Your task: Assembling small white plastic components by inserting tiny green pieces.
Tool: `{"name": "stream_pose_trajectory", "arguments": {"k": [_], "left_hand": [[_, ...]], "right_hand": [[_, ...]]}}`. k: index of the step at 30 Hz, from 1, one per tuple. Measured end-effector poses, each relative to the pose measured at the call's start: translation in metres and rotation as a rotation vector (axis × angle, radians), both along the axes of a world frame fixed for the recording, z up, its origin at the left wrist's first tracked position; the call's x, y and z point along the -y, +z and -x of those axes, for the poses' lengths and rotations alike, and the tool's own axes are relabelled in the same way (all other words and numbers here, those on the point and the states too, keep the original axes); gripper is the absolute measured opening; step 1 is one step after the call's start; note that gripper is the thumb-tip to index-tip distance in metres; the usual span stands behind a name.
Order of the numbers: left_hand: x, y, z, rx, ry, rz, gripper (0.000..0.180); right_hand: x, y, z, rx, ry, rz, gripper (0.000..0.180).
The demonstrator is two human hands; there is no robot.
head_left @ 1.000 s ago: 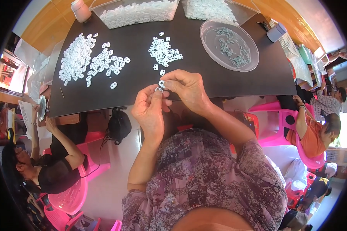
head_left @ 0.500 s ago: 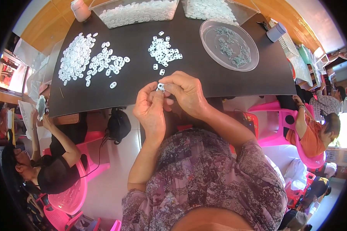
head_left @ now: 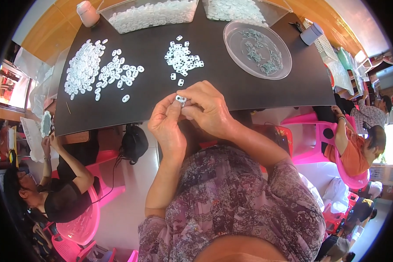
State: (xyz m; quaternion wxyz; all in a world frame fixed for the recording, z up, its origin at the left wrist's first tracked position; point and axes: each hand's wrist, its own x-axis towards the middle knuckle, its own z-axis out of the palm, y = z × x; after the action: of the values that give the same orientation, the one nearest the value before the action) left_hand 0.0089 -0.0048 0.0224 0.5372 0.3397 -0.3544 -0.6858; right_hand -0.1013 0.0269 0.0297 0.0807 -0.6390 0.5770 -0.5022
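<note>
Small white plastic piece [head_left: 180, 99] held just above the near edge of the black counter [head_left: 214, 83], pinched between fingertips of both hands. Left hand [head_left: 166, 124]: thumb and forefinger pressed together on the piece from the left, remaining fingers curled. Right hand [head_left: 209, 109]: fingers closed over the piece from the right and above, touching the left hand at the fingertips. Just beyond the hands, a small cluster of white pieces [head_left: 183, 59] lies on the counter. Further left, a loose scatter of white oval rings [head_left: 118, 72], and beside it a denser heap of white rings [head_left: 81, 67]. To the right, a round clear dish [head_left: 284, 65] holds small greenish-grey parts. At the far edge, two clear trays [head_left: 148, 13] filled with white pieces, and a pale cup [head_left: 87, 13] at the far left corner. Other persons sit on pink chairs [head_left: 81, 222] to either side, well apart from the hands.
</note>
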Motion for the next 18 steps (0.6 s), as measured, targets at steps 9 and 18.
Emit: {"name": "stream_pose_trajectory", "arguments": {"k": [9, 18], "left_hand": [[-0.0025, 0.004, 0.0022, -0.028, -0.034, -0.032, 0.014], [-0.0004, 0.0048, 0.0027, -0.024, -0.082, -0.025, 0.013]], "right_hand": [[0.0006, -0.002, 0.0039, -0.147, -0.056, 0.172, 0.027], [-0.0008, 0.0016, 0.0086, -0.195, -0.057, 0.218, 0.025]]}}
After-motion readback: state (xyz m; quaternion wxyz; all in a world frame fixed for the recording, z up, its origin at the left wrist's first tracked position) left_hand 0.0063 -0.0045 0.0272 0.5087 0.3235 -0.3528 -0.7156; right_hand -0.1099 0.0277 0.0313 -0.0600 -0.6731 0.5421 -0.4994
